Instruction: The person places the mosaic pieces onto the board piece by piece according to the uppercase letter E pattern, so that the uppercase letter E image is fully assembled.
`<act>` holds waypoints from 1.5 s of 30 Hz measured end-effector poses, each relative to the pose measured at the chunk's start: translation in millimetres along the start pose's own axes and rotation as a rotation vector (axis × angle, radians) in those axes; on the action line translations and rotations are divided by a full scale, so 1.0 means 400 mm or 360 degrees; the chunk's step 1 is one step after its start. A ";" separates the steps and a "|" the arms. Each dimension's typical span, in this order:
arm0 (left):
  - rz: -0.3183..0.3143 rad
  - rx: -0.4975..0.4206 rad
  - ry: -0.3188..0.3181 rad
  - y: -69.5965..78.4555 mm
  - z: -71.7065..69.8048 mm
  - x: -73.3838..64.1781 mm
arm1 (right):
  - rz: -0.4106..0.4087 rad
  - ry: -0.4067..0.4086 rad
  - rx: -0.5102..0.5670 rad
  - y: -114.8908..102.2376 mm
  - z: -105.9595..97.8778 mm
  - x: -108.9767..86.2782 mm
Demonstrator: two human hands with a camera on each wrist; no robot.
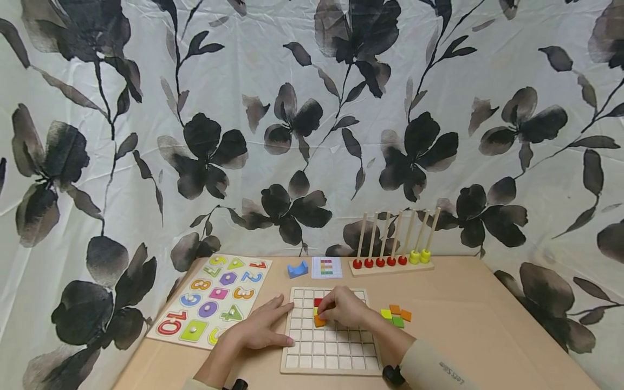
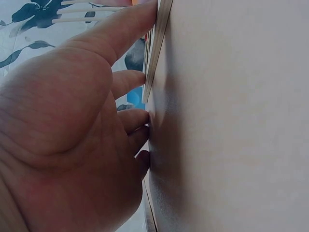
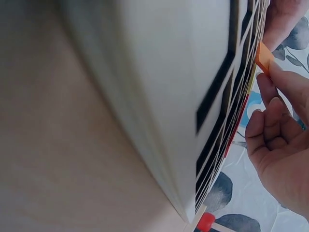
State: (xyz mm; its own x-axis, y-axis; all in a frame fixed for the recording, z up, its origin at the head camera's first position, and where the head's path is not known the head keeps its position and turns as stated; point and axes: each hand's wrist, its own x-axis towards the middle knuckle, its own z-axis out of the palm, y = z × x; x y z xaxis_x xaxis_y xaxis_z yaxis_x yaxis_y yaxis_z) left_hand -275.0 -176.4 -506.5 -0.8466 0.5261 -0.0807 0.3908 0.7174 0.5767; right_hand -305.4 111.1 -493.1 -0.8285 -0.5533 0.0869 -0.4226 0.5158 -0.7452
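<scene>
A wooden grid board (image 1: 331,363) with square cells lies on the table. At its left edge my left hand (image 1: 263,326) rests with fairly straight fingers, the thumb and fingertips touching the rim; the left wrist view shows this hand (image 2: 67,106) palm-side against the board's edge (image 2: 158,48). Over the upper middle of the board, my right hand (image 1: 345,307) pinches an orange square tile (image 1: 319,321) between thumb and finger. In the right wrist view the orange tile (image 3: 263,58) appears tilted at the grid. A red tile (image 1: 318,301) and a partly hidden yellow tile (image 1: 316,311) sit just above it.
Loose orange, green and yellow tiles (image 1: 398,322) lie right of the board. Behind it are a pattern card (image 1: 327,267), a blue block (image 1: 298,270) and a peg stand (image 1: 395,269) with red and yellow beads. A number-and-shape puzzle board (image 1: 195,309) lies at left.
</scene>
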 end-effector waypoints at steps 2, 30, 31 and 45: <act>0.0001 0.0002 -0.0001 0.001 0.000 -0.001 | -0.0002 -0.0007 -0.0003 0.000 0.002 -0.002; -0.0008 -0.0004 -0.0010 0.005 -0.002 -0.006 | -0.0116 0.0011 -0.0282 -0.006 0.015 -0.005; -0.0007 -0.0007 -0.0009 0.005 -0.003 -0.006 | -0.0113 0.0006 -0.0292 -0.005 0.015 -0.004; -0.0009 -0.0002 -0.0017 0.005 -0.003 -0.005 | 0.0015 0.0121 -0.0117 -0.004 -0.019 -0.019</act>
State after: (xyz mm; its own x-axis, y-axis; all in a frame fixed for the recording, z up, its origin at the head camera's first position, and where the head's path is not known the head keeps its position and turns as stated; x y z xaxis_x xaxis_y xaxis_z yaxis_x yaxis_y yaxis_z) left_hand -273.0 -176.5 -503.9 -0.8449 0.5269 -0.0926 0.3855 0.7196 0.5775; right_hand -301.2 119.3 -487.6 -0.8568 -0.4984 0.1321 -0.4382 0.5687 -0.6961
